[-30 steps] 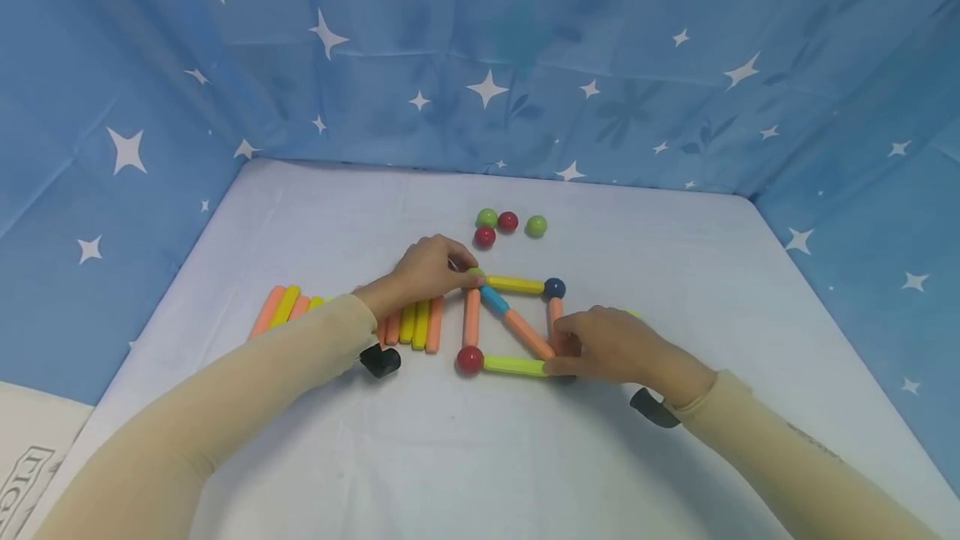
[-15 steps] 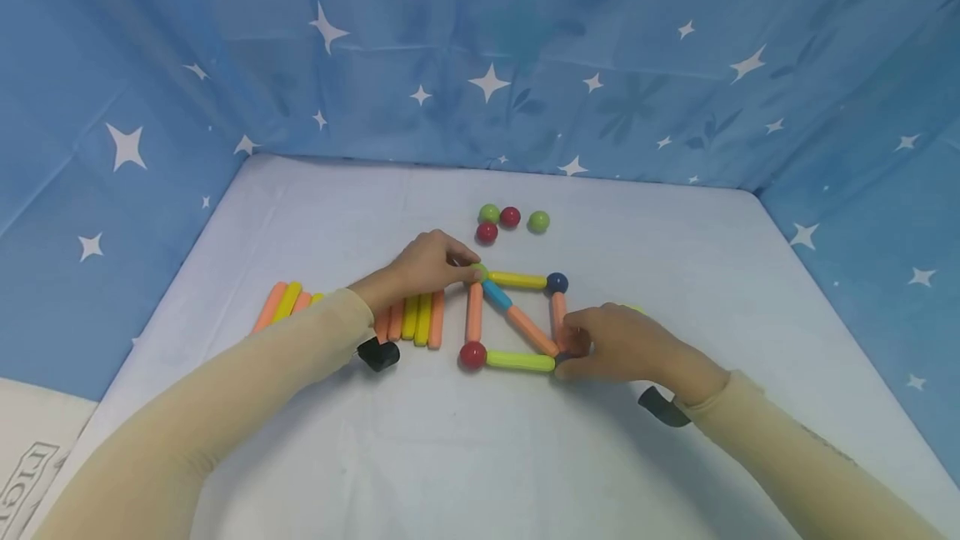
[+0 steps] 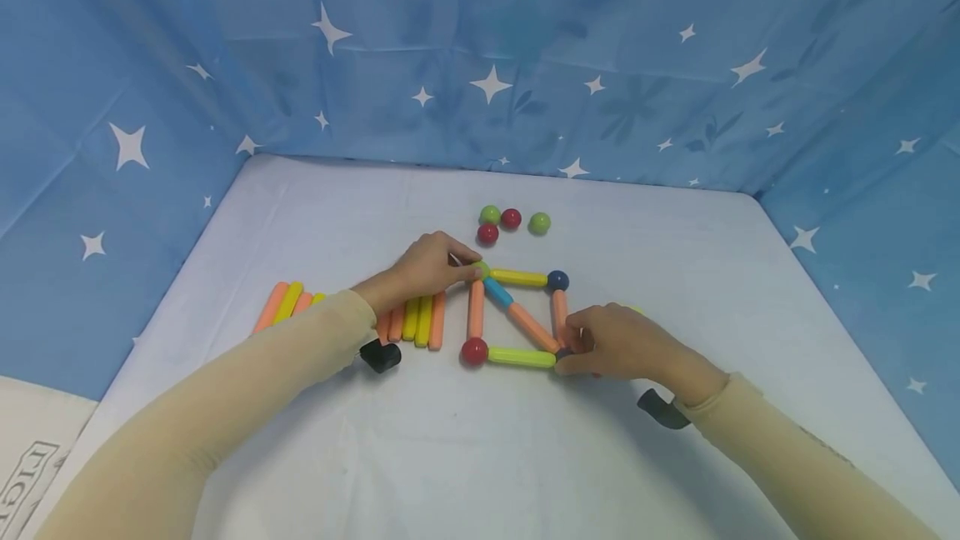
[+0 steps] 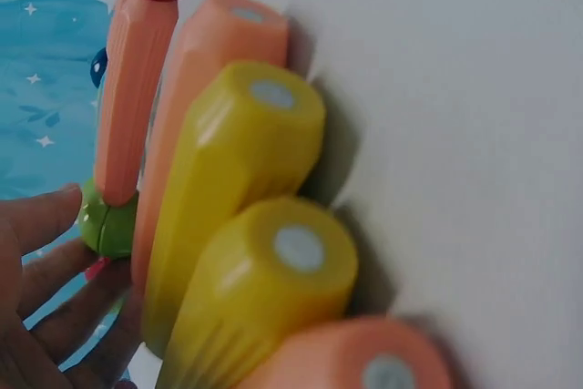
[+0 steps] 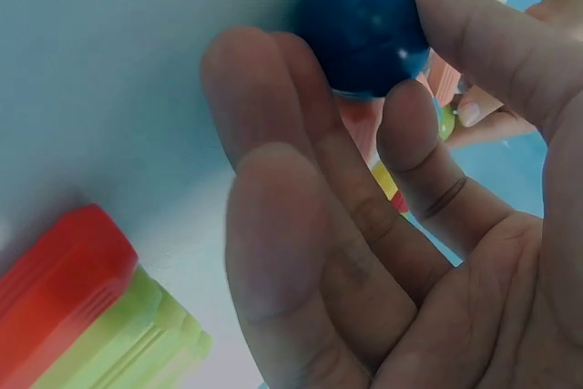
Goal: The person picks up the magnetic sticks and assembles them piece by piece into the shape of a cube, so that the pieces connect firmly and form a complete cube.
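A flat square of magnetic sticks lies on the white table [image 3: 450, 457], with a blue-and-orange diagonal [image 3: 517, 311] across it. My left hand [image 3: 431, 265] pinches the green ball [image 3: 481, 271] at its top left corner; the left wrist view shows that green ball [image 4: 109, 225] against my fingers [image 4: 41, 225] at the end of an orange stick [image 4: 132, 88]. My right hand [image 3: 615, 344] covers the bottom right corner. There its thumb [image 5: 483, 34] and a finger pinch a dark blue ball [image 5: 364, 29]. A red ball [image 3: 473, 351] and another blue ball [image 3: 557, 280] mark the other corners.
Several loose green and red balls [image 3: 511, 218] lie just behind the square. A row of orange and yellow sticks [image 3: 420, 321] lies at the left, partly under my left forearm. A red stick [image 5: 55, 280] and a green stick [image 5: 127, 343] lie under my right hand. Blue starred cloth walls [image 3: 487, 65] enclose the table.
Almost nothing. My right hand has shifted slightly at the bottom right corner; my left hand stays on the green ball.
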`<state>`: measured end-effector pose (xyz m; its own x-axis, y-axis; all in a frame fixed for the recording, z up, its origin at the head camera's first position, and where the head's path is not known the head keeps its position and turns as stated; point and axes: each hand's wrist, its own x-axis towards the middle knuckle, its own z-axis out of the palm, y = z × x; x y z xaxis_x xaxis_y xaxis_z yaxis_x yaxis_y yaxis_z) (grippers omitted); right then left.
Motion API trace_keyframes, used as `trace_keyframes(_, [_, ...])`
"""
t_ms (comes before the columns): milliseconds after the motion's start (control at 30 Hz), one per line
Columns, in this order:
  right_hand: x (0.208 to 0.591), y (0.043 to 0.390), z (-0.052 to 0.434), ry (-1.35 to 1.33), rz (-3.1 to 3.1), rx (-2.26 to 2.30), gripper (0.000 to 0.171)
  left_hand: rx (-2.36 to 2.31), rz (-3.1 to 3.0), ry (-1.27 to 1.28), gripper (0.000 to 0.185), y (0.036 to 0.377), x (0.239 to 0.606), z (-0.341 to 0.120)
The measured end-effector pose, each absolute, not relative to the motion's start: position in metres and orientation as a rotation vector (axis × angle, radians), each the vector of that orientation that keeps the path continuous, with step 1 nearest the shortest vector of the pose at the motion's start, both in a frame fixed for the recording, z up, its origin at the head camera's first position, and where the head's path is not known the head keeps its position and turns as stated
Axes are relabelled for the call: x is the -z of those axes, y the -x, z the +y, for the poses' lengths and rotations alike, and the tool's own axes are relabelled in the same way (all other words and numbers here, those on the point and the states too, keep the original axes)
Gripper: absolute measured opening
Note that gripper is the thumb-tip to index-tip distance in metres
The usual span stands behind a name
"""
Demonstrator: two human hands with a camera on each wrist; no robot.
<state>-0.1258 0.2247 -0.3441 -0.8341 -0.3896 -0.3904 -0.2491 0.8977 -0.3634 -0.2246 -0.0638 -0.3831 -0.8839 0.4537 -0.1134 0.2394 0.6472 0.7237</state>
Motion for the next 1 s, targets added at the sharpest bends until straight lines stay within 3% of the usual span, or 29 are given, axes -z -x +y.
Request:
trace_keyframes(400, [0.347,0.13,0.226,0.451,2.589,0.43,0.031,-0.884,2.64,-0.613,0.044,0.226,0.376,-0.086])
trace_keyframes(600, [0.344,0.136,0.229,0.446,2.505,0.417,0.034,-0.553,2.731,-0.569,0.051,0.218,0.367,-0.094])
trace_keyframes(833, [0.318,0.183,0.244,0.416,2.452,0.436,0.035,-0.405,2.707,-0.604,0.048,0.21,0.363,-0.095])
trace_keyframes(1000, [0.32,0.22,0.25,0.308,2.613,0.424,0.029,-0.488,2.71,-0.595,0.04,0.211,0.372,-0.094])
